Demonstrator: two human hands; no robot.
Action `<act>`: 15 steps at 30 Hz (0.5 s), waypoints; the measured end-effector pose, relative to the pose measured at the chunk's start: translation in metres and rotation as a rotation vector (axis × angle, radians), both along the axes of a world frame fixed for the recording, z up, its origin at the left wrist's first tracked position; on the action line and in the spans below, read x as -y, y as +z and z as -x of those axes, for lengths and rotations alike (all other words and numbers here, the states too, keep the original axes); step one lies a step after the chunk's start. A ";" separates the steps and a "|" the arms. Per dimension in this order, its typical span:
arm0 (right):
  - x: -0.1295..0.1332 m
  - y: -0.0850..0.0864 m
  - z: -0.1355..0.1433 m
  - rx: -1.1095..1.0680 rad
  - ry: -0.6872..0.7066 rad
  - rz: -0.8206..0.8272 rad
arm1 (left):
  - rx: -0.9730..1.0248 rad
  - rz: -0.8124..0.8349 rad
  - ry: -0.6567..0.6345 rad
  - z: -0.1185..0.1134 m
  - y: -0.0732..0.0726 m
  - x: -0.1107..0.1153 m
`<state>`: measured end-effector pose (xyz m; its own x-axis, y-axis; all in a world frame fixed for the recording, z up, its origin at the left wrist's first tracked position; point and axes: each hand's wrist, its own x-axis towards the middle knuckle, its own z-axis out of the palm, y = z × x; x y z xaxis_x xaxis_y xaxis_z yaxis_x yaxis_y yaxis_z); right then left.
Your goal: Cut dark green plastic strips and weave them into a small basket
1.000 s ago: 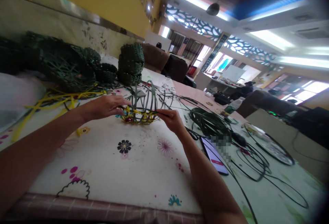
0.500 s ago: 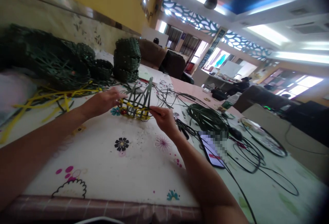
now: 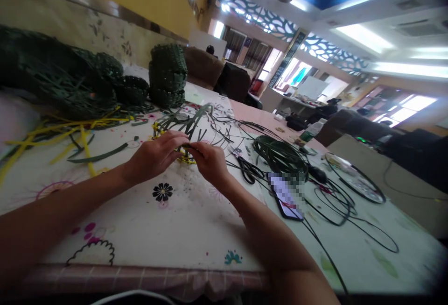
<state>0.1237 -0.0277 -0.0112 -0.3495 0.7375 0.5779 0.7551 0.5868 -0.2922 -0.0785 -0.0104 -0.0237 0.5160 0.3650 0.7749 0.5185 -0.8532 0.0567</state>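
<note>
A small half-woven basket [image 3: 158, 130] of green and yellow plastic strips sits on the flowered tablecloth, mostly hidden behind my hands. Its long green strips [image 3: 198, 114] stick up and lean over to the right. My left hand [image 3: 156, 156] is closed on the basket's near side, fingers curled over its edge. Right beside it, my right hand [image 3: 212, 161] pinches a dark green strip at that edge. The fingertips of both hands almost meet, and what lies exactly between them is partly covered.
Scissors [image 3: 249, 170], a phone [image 3: 285, 197] and a coil of green strip [image 3: 280, 155] lie to the right. Finished dark green baskets [image 3: 168, 74] stand at the back left. Yellow strips [image 3: 84, 139] and a loose green piece [image 3: 100, 157] lie on the left.
My left hand has moved right, and my right hand slightly left, so they now meet at the basket's near side. The upright strips are bent over, and the scissors are more exposed.
</note>
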 end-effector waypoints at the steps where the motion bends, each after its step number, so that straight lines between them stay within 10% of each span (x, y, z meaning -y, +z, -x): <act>1: 0.000 0.001 0.000 0.007 -0.002 0.001 | -0.025 -0.008 0.013 0.000 -0.002 -0.001; 8: 0.005 0.003 0.004 0.070 0.009 -0.016 | 0.079 0.039 0.098 -0.003 0.000 0.001; 15: 0.002 -0.001 0.002 0.065 0.074 0.020 | 0.249 0.477 0.016 0.001 0.002 0.001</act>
